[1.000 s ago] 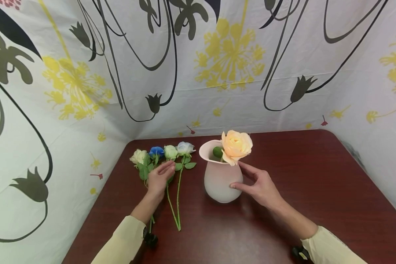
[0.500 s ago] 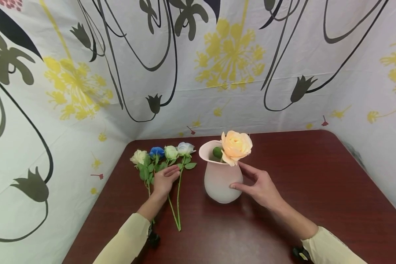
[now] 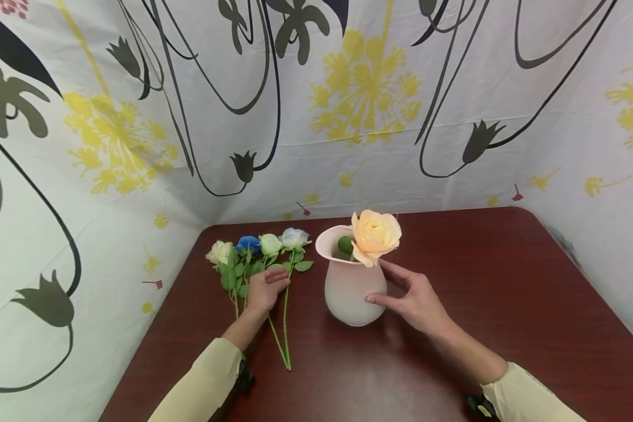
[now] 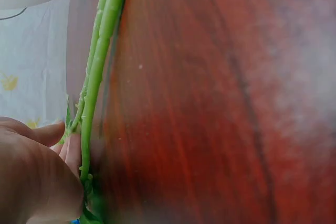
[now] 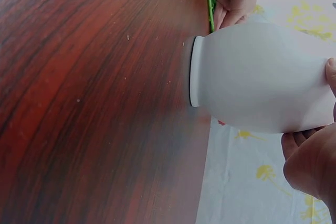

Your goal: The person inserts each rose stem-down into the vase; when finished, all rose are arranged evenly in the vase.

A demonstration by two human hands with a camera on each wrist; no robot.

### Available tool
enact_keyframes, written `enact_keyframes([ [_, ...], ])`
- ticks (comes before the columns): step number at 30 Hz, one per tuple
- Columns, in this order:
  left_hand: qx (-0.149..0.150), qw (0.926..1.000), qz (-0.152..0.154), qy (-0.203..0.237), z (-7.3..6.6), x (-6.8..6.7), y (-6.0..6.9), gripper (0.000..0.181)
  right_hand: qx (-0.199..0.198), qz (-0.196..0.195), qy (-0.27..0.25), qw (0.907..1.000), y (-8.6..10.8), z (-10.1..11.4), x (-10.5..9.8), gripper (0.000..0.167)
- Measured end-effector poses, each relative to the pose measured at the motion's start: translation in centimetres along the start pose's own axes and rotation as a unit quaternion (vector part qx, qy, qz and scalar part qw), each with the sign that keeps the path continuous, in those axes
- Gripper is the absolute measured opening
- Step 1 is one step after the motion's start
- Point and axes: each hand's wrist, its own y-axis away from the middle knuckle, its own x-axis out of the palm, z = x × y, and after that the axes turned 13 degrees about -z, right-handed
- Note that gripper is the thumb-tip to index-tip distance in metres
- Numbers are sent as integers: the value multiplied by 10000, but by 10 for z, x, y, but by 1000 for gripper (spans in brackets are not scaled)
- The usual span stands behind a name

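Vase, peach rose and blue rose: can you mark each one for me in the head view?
Vase [image 3: 350, 290]: head view, on the front of its body.
Peach rose [image 3: 375, 235]: head view, on the middle of its bloom.
Blue rose [image 3: 248, 244]: head view, on its bloom.

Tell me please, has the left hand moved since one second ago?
Yes: in the head view, the left hand has shifted rightward, farther from the table's left edge.

Table [image 3: 506, 281]: red-brown, wood-grained. Vase [image 3: 354, 296] grades white to pink; its rose [image 3: 375, 235]: peach. Roses [image 3: 248, 244] near far-left corner: cream, blue, greenish-white, bluish-white.
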Motion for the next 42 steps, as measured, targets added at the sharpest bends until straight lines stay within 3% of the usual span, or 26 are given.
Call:
enact_keyframes([
  [15, 410, 9959, -32, -804, -8, 6, -5, 33, -37, -41, 4, 10000, 1, 1, 0, 79],
  [22, 371, 9960, 108, -806, -9, 6, -6, 33, -17, -51, 19, 10000, 1, 1, 0, 79],
  [27, 229, 9979, 272, -549, -10, 5, -5, 32, 9, -67, 27, 10000, 1, 2, 0, 79],
  [35, -305, 9962, 659, 474, -15, -4, -4, 33, 55, -88, 40, 9999, 2, 2, 2, 79],
  [42, -418, 9922, 628, 994, -25, -8, -4, 33, 82, -114, 27, 9999, 1, 2, 1, 79],
])
